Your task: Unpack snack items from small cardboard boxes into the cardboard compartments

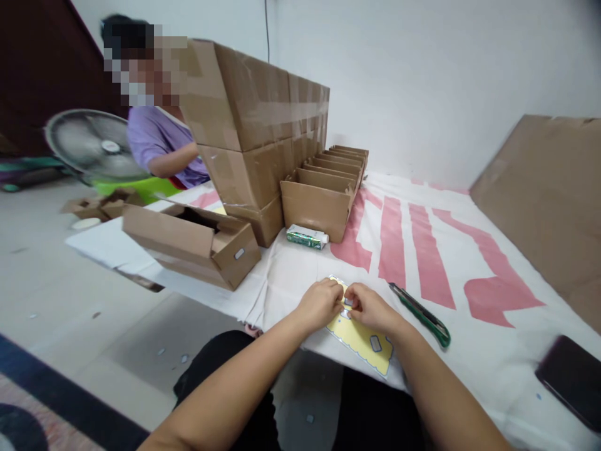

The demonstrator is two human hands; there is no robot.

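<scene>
A yellow sheet (359,341) with a scalloped blue border lies near the table's front edge, under both hands. It bears a small pale label-like patch (375,343) at its lower end. My left hand (323,300) rests over the sheet's left side, fingers curled into a pinch. Facing it, my right hand (367,305) is also closed, thumb and fingertips together close to the left fingertips. Small white bits show between the hands, but what either pinches is too small to tell. A green utility knife (422,316) lies right of my right hand.
Stacked taped cartons (263,119) stand behind, with a row of open boxes (314,203) beside them. An open carton (188,241) sits left. A green-and-white tube (306,237) and a dark phone (573,379) lie on the cloth. Across the table sits a person (162,141) near a fan (94,144).
</scene>
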